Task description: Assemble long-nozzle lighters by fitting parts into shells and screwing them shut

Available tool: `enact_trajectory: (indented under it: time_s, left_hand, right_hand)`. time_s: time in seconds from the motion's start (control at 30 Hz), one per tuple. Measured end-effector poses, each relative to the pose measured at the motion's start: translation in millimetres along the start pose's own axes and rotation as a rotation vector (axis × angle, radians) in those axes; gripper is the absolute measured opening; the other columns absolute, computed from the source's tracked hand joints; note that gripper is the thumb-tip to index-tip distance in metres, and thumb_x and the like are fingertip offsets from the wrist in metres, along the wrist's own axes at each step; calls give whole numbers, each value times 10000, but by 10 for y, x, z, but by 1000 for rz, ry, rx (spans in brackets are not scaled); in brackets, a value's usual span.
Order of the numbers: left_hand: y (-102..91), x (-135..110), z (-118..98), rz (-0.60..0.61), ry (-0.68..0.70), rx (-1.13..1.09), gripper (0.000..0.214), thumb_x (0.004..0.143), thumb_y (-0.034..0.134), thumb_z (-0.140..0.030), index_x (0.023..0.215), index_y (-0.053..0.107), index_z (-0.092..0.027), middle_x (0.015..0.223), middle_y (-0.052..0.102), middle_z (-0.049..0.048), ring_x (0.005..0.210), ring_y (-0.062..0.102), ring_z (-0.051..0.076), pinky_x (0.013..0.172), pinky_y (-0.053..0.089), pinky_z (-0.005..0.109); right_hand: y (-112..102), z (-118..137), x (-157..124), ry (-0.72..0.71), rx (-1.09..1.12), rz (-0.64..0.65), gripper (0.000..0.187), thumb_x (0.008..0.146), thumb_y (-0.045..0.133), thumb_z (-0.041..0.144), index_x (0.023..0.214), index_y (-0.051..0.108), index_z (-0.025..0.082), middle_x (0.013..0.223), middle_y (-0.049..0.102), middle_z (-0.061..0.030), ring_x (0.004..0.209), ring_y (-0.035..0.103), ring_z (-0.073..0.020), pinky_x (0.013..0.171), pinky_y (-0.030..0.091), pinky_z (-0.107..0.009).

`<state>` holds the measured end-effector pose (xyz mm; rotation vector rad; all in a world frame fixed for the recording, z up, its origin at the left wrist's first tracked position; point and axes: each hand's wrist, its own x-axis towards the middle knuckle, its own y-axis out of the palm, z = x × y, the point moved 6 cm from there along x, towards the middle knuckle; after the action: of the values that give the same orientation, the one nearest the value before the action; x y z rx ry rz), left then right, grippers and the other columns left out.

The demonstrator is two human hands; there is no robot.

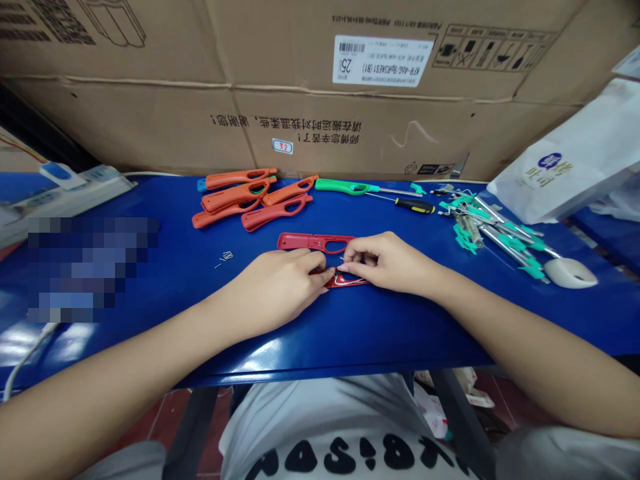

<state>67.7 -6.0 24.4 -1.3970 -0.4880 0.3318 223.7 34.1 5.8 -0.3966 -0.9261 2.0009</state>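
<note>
My left hand [280,280] and my right hand [385,260] meet at the middle of the blue table [350,327]. Both pinch at a red plastic lighter shell half [347,281] lying under the fingertips. The right fingers seem to hold a thin wire or pin at its edge. A second red shell half [315,241] lies flat just behind the hands, open side up.
Several orange lighter shells [250,197] lie at the back left. A green lighter [360,188], a screwdriver [415,205] and a heap of metal tubes with teal parts [495,230] sit at the back right. Cardboard boxes [320,87] wall the rear. Small pins [225,259] lie left.
</note>
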Motion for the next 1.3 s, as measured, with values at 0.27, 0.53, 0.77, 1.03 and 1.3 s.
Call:
enact_trajectory:
  time_s: [0.27, 0.53, 0.77, 1.03, 1.3]
  left_hand:
    - [-70, -44, -41, -36, 27, 34, 277, 1011, 486, -226, 1049, 749, -149, 939, 698, 100, 810, 625, 223, 714, 509, 340]
    - [-61, -17, -18, -97, -35, -149, 284, 1029, 505, -307, 1156, 731, -190, 1034, 741, 85, 951, 666, 239, 830, 531, 358]
    - [23, 31, 115, -150, -131, -521, 109, 947, 674, -255, 1013, 738, -197, 992, 748, 37, 955, 669, 209, 843, 516, 319]
    - [132, 59, 228, -136, -202, -754, 129, 851, 799, -301, 928, 768, -203, 885, 757, 14, 777, 675, 148, 713, 486, 234]
    - [153, 76, 260, -104, -198, -787, 130, 853, 791, -313, 912, 776, -198, 839, 735, 0, 681, 608, 104, 602, 420, 206]
  right_hand:
    - [-22, 21, -29, 42, 149, 48, 230, 900, 678, 384, 839, 603, 175, 618, 552, 53, 527, 448, -78, 528, 343, -209]
    - [-123, 127, -120, -43, 72, 243, 172, 869, 707, 286, 992, 680, 169, 800, 616, 20, 561, 418, -70, 539, 361, -210]
    - [-88, 190, -135, -94, 7, 255, 135, 862, 628, 140, 960, 719, 166, 834, 653, 3, 570, 442, -73, 578, 364, -222]
    - [-44, 174, -141, -12, 41, 272, 101, 862, 620, 144, 923, 694, 176, 723, 638, 34, 532, 481, -70, 546, 363, -207]
    - [-39, 237, -142, -54, -15, 272, 76, 860, 623, 117, 867, 668, 178, 757, 645, 26, 584, 514, -80, 573, 367, -213]
